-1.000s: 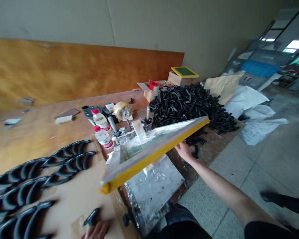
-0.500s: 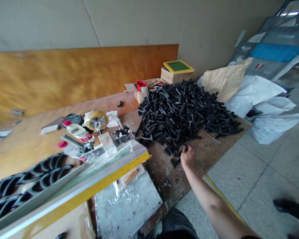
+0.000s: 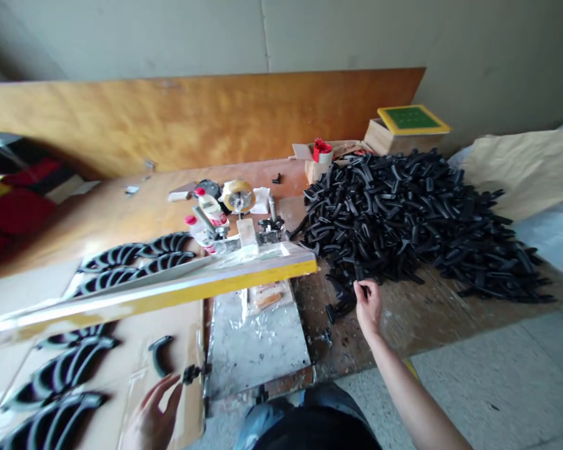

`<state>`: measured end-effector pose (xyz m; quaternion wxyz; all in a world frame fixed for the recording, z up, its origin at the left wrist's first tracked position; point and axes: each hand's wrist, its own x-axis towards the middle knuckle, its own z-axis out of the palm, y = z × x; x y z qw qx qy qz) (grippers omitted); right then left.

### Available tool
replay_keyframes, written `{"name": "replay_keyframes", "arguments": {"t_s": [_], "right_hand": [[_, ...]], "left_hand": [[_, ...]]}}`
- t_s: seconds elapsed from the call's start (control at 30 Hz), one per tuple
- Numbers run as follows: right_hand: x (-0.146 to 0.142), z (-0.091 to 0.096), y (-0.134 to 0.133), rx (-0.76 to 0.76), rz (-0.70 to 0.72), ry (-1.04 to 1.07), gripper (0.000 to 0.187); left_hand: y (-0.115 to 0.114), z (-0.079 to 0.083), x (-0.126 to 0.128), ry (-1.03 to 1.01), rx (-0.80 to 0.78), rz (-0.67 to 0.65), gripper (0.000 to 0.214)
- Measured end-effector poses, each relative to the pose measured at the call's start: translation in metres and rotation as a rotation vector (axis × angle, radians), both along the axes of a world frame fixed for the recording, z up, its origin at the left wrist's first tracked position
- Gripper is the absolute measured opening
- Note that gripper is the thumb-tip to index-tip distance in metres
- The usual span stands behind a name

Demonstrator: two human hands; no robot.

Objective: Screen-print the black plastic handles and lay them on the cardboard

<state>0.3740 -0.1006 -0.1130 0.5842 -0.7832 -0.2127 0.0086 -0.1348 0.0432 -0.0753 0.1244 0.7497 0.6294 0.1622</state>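
My right hand [image 3: 370,307] is at the front edge of a large heap of black curved plastic pieces [image 3: 385,212]. Its thumb and forefinger pinch a black plastic piece [image 3: 359,271], partly lost against the heap behind. A few loose pieces [image 3: 340,300] lie just left of that hand. At the lower left, my left hand [image 3: 152,412] hovers over cardboard with its fingers apart and nothing in them. Just beyond its fingertips lies a single black curved piece [image 3: 160,355]. More such pieces sit in neat nested rows [image 3: 63,375] farther left.
A yellow-edged screen frame [image 3: 263,272] juts across the bench above a stained white board [image 3: 258,350]. Behind it stand clamps, bottles with red caps [image 3: 210,206] and a tape roll [image 3: 238,197]. A wooden box [image 3: 389,140] with a green-and-yellow frame stands at the back right.
The view has swung left, bringing my left hand and the rows of pieces into sight. My right hand stays at the heap's front edge, now pinching a piece that shows above its fingertips.
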Motion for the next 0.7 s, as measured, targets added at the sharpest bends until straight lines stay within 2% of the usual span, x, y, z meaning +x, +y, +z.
{"name": "replay_keyframes", "arguments": {"t_s": [0.07,0.13,0.2,0.27,0.4,0.53,0.6,0.7], "right_hand": [[-0.019,0.016,0.017,-0.008,0.206,-0.073,0.032],[-0.044,0.028,0.043,-0.028,0.473,-0.173,0.03],[-0.072,0.035,0.074,-0.06,0.733,-0.293,0.025],[-0.098,0.038,0.104,-0.111,0.897,-0.407,0.026],[-0.129,0.037,0.14,-0.265,0.967,-0.579,0.03],[-0.139,0.044,0.142,-0.383,0.96,-0.73,0.032],[-0.142,0.051,0.142,-0.413,0.945,-0.776,0.032],[-0.149,0.057,0.151,-0.39,1.024,-0.821,0.048]], "left_hand": [[-0.007,0.009,0.011,-0.033,-0.045,0.052,0.035],[-0.006,0.014,0.022,-0.075,-0.053,0.064,0.035],[0.001,0.016,0.03,-0.129,-0.025,0.029,0.034],[0.012,0.016,0.036,-0.186,0.011,-0.031,0.034],[0.032,0.016,0.038,-0.245,0.014,-0.101,0.034],[0.049,0.028,0.039,-0.302,-0.002,-0.098,0.032],[0.059,0.047,0.047,-0.385,-0.004,-0.091,0.032],[0.078,0.091,0.076,-0.648,0.006,-0.056,0.038]]}}
